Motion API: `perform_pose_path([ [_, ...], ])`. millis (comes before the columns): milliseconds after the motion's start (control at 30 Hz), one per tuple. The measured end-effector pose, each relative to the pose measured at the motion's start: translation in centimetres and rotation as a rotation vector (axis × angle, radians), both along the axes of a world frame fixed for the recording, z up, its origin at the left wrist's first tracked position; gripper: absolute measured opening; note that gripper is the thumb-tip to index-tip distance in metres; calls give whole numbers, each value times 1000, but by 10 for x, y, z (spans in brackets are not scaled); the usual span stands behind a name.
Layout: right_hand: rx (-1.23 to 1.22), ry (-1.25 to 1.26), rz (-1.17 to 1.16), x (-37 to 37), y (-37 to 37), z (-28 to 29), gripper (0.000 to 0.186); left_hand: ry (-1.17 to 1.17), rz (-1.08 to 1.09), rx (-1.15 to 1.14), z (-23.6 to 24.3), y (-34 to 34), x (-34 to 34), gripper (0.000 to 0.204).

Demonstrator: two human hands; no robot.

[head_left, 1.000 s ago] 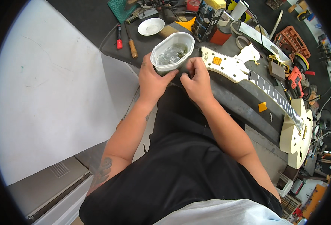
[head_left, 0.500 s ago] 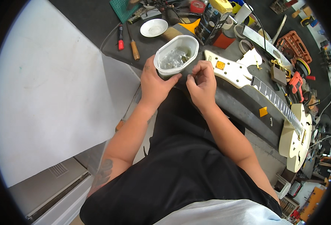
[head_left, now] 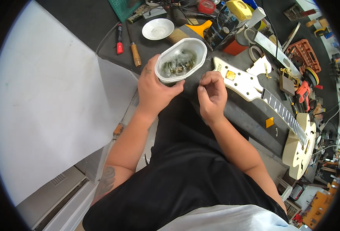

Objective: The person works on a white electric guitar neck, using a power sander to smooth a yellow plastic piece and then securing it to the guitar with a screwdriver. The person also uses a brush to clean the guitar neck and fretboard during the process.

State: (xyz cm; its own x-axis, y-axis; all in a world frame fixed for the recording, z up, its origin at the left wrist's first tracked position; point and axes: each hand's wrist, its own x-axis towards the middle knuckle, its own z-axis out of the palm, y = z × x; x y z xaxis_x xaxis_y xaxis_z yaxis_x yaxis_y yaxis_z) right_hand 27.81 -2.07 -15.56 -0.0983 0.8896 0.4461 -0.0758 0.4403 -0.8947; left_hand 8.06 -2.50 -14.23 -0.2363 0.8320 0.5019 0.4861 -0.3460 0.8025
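Observation:
My left hand grips an oval clear plastic tub with a white rim, holding bubbly liquid over murky green material. My right hand is curled just right of the tub, apart from it; anything inside its fingers is too hidden to make out. Beside that hand, a cream headstock with an orange square belongs to a guitar whose body lies at the right. Above the tub are a white dish and a wide brush with a yellow handle.
A large white panel fills the left. The dark bench carries a wooden-handled tool, red marker-like tool, tin, red power tool, orange socket case and several tapes and cables.
My right hand has shifted slightly rightward, away from the tub. More green material shows through the bubbles in the tub. The whole view has shifted slightly.

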Motion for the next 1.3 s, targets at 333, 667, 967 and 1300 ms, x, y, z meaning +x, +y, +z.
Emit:
perform_pose_path([
  [333, 135, -210, -97, -4, 0, 3, 23, -199, -35, 0, 4, 10, -3, 89],
  [667, 123, -210, -75, -4, -1, 6, 23, -315, 74, -42, 26, -25, -34, 76],
  [967, 125, -200, -54, -3, -3, 11, 22, -85, 415, -136, 32, -4, -77, 80],
  [1300, 161, -255, -57, -4, -3, 15, 20, 16, 482, -158, 34, 80, -121, 83],
])
